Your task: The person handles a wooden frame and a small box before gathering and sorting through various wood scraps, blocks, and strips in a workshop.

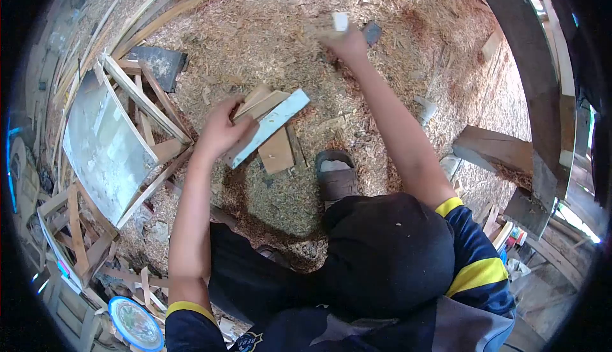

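My left hand (224, 129) is closed around a wooden strip with a pale blue-white painted face (273, 125), tilted up to the right. Bare wood pieces (262, 103) lie against its far side, by my fingertips. Just beneath it, a flat brown board piece (276, 151) rests on the sawdust. Out ahead, my right hand (347, 44) is smeared by motion, its fingers around a small wood block with a white end (340, 22). Beside that hand sits a dark grey block (371, 33).
Wood shavings (255, 46) cover the ground. A wooden frame with a whitish panel (111, 148) stands at left, near a dark slab (159, 66). Thick timber (494, 148) lies at right. My sandalled foot (336, 176) is close in front. A round blue-rimmed object (136, 323) is at lower left.
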Available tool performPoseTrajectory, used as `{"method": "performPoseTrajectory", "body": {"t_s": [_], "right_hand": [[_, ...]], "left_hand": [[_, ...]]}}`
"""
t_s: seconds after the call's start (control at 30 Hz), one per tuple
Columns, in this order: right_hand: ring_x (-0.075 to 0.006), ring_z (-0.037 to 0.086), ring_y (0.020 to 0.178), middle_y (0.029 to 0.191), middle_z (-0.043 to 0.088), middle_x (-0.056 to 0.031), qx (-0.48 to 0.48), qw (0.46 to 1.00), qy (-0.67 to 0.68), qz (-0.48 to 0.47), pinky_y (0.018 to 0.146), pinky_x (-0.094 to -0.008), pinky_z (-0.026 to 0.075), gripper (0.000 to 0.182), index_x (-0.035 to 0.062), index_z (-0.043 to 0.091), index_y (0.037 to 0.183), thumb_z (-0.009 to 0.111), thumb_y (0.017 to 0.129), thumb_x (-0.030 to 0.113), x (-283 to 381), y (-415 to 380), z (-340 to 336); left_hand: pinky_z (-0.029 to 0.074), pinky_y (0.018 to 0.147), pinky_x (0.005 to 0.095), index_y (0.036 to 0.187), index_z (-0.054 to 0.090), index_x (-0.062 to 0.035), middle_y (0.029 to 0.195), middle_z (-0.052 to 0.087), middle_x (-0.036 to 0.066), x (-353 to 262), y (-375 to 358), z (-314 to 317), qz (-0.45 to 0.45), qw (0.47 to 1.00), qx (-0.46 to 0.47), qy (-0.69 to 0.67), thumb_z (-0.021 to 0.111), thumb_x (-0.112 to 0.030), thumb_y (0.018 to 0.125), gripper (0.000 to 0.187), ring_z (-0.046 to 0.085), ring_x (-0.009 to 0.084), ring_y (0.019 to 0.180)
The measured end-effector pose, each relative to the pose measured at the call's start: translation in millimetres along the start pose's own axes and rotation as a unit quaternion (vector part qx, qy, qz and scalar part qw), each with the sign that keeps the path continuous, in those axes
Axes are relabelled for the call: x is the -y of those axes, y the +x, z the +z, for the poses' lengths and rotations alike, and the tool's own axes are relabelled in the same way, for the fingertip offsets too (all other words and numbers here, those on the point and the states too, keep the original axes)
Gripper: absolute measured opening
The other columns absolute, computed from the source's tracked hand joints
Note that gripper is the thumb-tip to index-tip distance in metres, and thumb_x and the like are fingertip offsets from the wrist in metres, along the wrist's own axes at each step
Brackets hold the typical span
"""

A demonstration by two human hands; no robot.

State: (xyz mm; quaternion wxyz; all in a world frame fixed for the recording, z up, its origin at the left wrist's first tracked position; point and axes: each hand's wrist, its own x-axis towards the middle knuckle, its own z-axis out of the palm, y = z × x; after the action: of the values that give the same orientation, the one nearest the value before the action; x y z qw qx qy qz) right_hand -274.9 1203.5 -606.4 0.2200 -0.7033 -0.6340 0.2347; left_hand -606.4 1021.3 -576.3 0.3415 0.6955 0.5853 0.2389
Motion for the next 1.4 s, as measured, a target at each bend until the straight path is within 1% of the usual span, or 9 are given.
{"method": "performPoseTrajectory", "body": {"t_s": [0.2,0.23,0.57,0.93,1.0,1.1,1.27,1.33,1.4], "right_hand": [[-0.0360,0.071,0.098,0.103,0.072,-0.0265,0.015,0.995,0.071,0.065,0.087,-0.0422,0.056,0.077,-0.0056,0.065,0.112,0.088,0.062,0.049,-64,1,-19],[-0.0360,0.071,0.098,0.103,0.072,-0.0265,0.013,0.995,0.069,0.068,0.087,-0.0422,0.056,0.077,-0.0056,0.065,0.112,0.088,0.062,0.049,-53,-9,-24],[-0.0320,0.071,0.099,0.105,0.072,-0.0237,0.053,0.997,0.007,0.062,0.086,-0.0418,0.056,0.079,-0.0061,0.065,0.112,0.085,0.065,0.054,0,-23,-2],[-0.0162,0.067,0.091,0.101,0.070,-0.0089,0.173,0.914,0.365,0.033,0.078,-0.0323,0.055,0.051,0.0024,0.063,0.117,0.076,0.090,0.044,45,-47,7],[-0.0181,0.067,0.090,0.102,0.068,-0.0104,0.156,0.808,0.568,-0.021,0.077,-0.0335,0.056,0.057,0.0034,0.056,0.124,0.070,0.093,0.050,49,-69,-7],[-0.0242,0.070,0.091,0.110,0.066,-0.0132,0.180,0.812,0.554,0.019,0.078,-0.0364,0.059,0.080,0.0049,0.047,0.132,0.051,0.090,0.073,86,-114,-50],[-0.0208,0.068,0.091,0.115,0.066,-0.0138,0.283,0.842,0.440,0.136,0.076,-0.0333,0.056,0.074,0.0040,0.051,0.133,0.033,0.101,0.068,109,-181,-94],[-0.0275,0.065,0.103,0.114,0.064,-0.0158,0.262,0.923,0.236,0.151,0.090,-0.0389,0.053,0.064,0.0033,0.050,0.131,0.033,0.106,0.059,132,-205,-111],[-0.0292,0.061,0.109,0.118,0.062,-0.0178,0.290,0.903,0.238,0.210,0.097,-0.0384,0.048,0.065,0.0025,0.051,0.131,0.032,0.106,0.059,162,-232,-129]], "left_hand": [[0.050,0.090,0.0319,0.129,0.060,0.0021,0.111,0.069,0.015,-9,4,9,-0.183,0.962,-0.049,-0.198,0.061,-0.024,0.095,0.042,0.063,0.0189,0.104],[0.045,0.103,0.0325,0.146,0.044,0.0070,0.132,0.062,0.017,-16,8,1,-0.230,0.927,0.001,-0.297,0.059,-0.026,0.099,0.059,0.058,0.0199,0.123],[0.048,0.092,0.0301,0.134,0.056,-0.0013,0.118,0.066,0.007,-16,9,17,-0.218,0.874,-0.092,-0.425,0.058,-0.017,0.099,0.038,0.061,0.0131,0.107],[0.050,0.098,0.0372,0.124,0.058,-0.0023,0.119,0.066,0.008,-56,-30,-40,-0.312,0.729,-0.173,-0.585,0.061,-0.019,0.098,0.032,0.064,0.0195,0.110],[0.050,0.101,0.0394,0.125,0.057,-0.0023,0.120,0.066,0.009,-84,-41,-54,-0.311,0.721,-0.182,-0.592,0.061,-0.020,0.099,0.032,0.064,0.0206,0.112],[0.040,0.115,0.0417,0.139,0.047,0.0027,0.134,0.059,0.013,-110,-56,-61,-0.352,0.651,-0.210,-0.639,0.060,-0.021,0.099,0.048,0.056,0.0232,0.126],[0.044,0.110,0.0414,0.131,0.052,0.0030,0.130,0.060,0.015,-159,-86,-29,-0.404,0.584,-0.312,-0.631,0.059,-0.020,0.102,0.038,0.058,0.0249,0.122],[0.045,0.110,0.0412,0.129,0.053,0.0018,0.128,0.060,0.013,-185,-105,-33,-0.440,0.564,-0.314,-0.624,0.061,-0.019,0.101,0.036,0.058,0.0246,0.121],[0.046,0.107,0.0396,0.131,0.053,0.0000,0.127,0.061,0.011,-190,-133,-33,-0.434,0.568,-0.316,-0.625,0.062,-0.020,0.101,0.037,0.059,0.0232,0.119]]}}
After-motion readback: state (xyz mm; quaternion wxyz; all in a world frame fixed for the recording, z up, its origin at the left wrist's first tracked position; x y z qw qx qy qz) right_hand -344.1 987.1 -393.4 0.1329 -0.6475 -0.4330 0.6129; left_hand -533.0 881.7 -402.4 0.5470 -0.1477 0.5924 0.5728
